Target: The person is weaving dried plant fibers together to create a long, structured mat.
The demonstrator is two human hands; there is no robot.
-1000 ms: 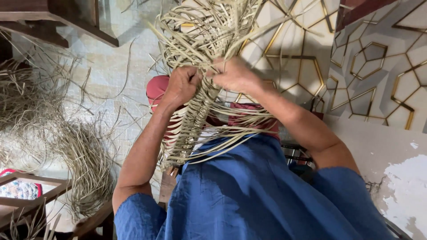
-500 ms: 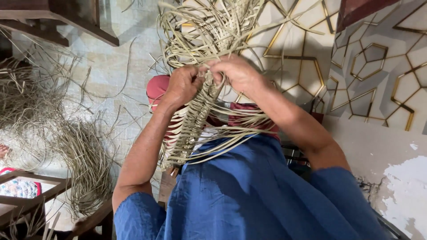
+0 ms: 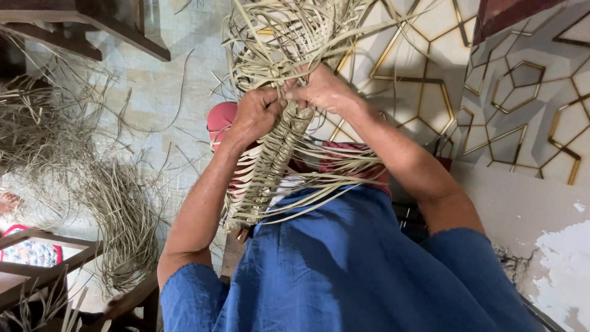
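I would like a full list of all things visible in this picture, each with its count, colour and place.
woven strip piece: one, pale straw colour, centre, held up before the person, loose strips fanning out at the top
loose strip piles: several, grey-tan, on the floor at left
floor: one, pale tiles, left half
red object: one, red, behind the weaving, partly hidden
wooden furniture: one, dark brown, top left
wooden frame: one, brown, bottom left
patterned wall: one, grey-white with gold lines, right
blue garment: one, blue, bottom centre, worn by the person
left hand: one, gripping the weaving
right hand: one, gripping the weaving
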